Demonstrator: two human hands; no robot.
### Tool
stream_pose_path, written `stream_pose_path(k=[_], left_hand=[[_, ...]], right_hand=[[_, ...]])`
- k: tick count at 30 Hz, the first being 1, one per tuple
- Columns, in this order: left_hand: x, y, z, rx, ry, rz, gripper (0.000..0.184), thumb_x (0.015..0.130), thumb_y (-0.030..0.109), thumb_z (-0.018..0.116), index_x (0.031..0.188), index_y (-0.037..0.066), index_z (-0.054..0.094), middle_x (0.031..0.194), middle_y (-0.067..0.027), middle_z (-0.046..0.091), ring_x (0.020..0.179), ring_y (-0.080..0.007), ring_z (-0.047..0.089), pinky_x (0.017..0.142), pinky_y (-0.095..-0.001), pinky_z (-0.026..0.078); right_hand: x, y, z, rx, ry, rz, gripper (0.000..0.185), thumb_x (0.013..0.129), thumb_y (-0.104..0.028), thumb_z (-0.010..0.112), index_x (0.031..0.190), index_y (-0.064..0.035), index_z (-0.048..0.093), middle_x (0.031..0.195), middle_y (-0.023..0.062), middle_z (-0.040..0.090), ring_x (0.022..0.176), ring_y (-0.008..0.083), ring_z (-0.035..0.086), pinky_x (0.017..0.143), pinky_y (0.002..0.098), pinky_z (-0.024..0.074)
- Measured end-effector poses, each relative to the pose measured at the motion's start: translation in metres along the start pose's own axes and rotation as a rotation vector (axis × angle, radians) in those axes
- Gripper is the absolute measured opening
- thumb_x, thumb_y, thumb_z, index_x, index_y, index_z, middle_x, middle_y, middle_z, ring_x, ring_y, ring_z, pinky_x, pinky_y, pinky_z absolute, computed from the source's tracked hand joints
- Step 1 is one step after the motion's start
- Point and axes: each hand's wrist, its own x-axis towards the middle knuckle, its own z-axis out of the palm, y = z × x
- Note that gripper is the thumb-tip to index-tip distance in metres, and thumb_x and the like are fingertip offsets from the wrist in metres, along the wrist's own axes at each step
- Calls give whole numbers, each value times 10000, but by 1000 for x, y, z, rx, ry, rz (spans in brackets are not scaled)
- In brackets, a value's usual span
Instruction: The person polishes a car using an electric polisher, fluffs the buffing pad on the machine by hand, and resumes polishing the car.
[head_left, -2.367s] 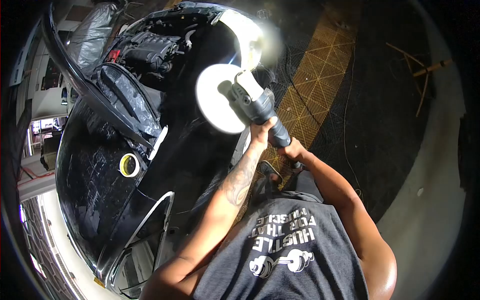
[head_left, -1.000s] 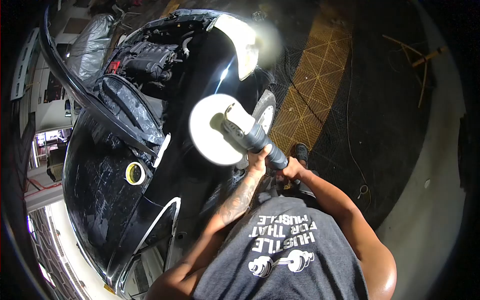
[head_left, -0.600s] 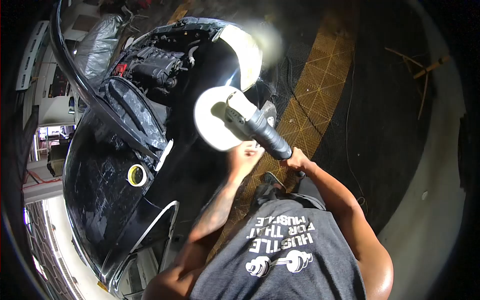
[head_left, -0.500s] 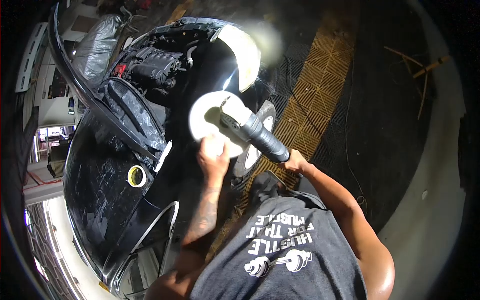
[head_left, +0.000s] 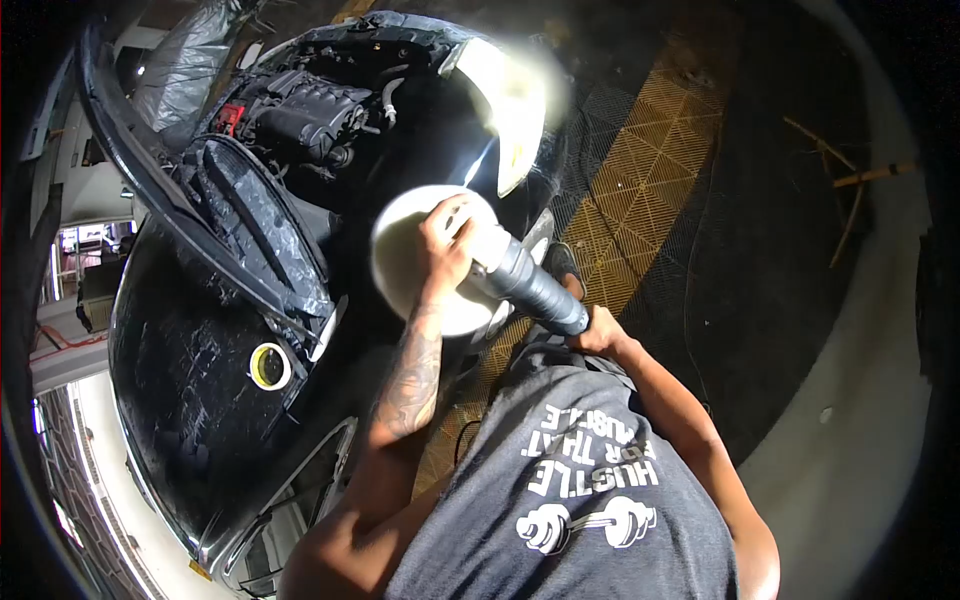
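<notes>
A rotary polisher (head_left: pixel 540 295) with a dark cylindrical body and a large round white pad (head_left: pixel 395 265) is between my hands. My left hand (head_left: pixel 447 245) is on top of the polisher's head, fingers bent over it. At the rear end of the body, my right hand (head_left: pixel 600 332) is wrapped around the grip. The pad lies over the black car's front fender (head_left: pixel 385 180), near the wheel; whether it touches is hidden. Glare washes out the headlight (head_left: pixel 515 120) beyond it.
The engine (head_left: pixel 315 110) is exposed beside a raised curved black panel (head_left: pixel 150 185). A yellow tape roll (head_left: pixel 270 367) rests on the scuffed black bodywork. Yellow floor tiles (head_left: pixel 640 180) run alongside the car, and a wooden stand (head_left: pixel 850 180) is at far right.
My left hand has moved up from the pad's near edge onto the polisher's head. My right hand keeps its grip at the rear. The view has shifted slightly.
</notes>
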Motion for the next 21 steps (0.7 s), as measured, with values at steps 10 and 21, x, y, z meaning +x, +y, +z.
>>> stream_pose_path(k=[10, 21], left_hand=[[98, -57, 104, -138, 69, -55, 229, 770, -16, 651, 999, -33, 645, 913, -143, 696, 832, -193, 686, 739, -307, 557], [65, 0, -5, -160, 341, -64, 228, 887, 21, 570, 1074, -88, 640, 1116, -172, 673, 1059, -239, 623, 983, -365, 459]], right_hand=[[57, 25, -98, 226, 35, -24, 373, 638, -246, 826, 925, -38, 709, 809, 40, 714, 732, 123, 670, 676, 286, 539], [82, -29, -122, -359, -74, -319, 407, 694, -373, 777, 899, -32, 690, 733, 177, 690, 702, 355, 687, 699, 426, 558]])
